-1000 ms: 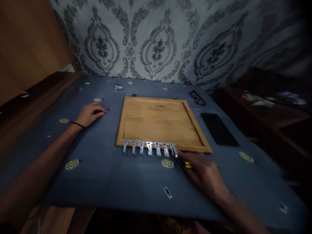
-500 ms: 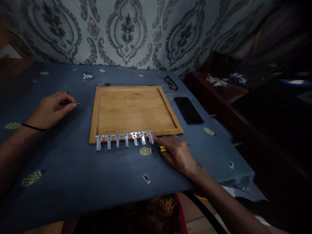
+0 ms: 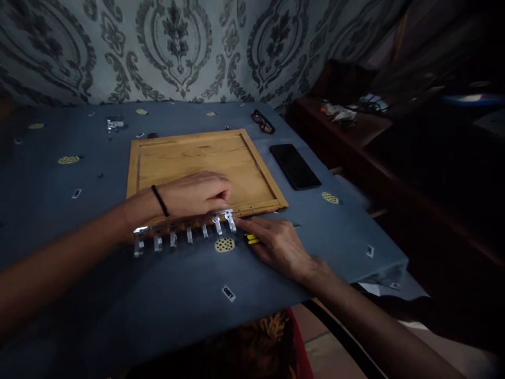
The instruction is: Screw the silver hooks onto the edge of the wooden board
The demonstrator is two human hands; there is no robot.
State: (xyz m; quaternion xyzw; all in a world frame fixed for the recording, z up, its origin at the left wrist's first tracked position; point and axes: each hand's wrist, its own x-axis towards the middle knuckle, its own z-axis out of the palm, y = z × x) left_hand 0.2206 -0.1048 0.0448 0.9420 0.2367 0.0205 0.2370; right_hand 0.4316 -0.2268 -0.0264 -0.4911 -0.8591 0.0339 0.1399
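Observation:
A square wooden panel (image 3: 197, 158) lies flat on the blue cloth. A metal strip with several hooks (image 3: 173, 234) sits along its near edge. My left hand (image 3: 195, 193) rests over the right end of that strip, fingers curled and pinched together at the last hooks; whether it holds something small I cannot make out. My right hand (image 3: 276, 245) lies on the cloth just right of the strip, fingers over a black and yellow tool (image 3: 251, 238) that is mostly hidden beneath them.
A black phone (image 3: 294, 166) and a pair of glasses (image 3: 262, 122) lie right of the panel. A small metal part (image 3: 114, 125) and tiny screws lie at the far left. A dark wooden bench with clutter stands to the right, beyond the table's edge.
My left hand moved from the cloth at the far left to the right end of the hook strip. My right hand stayed by the yellow tool. The view shifted right.

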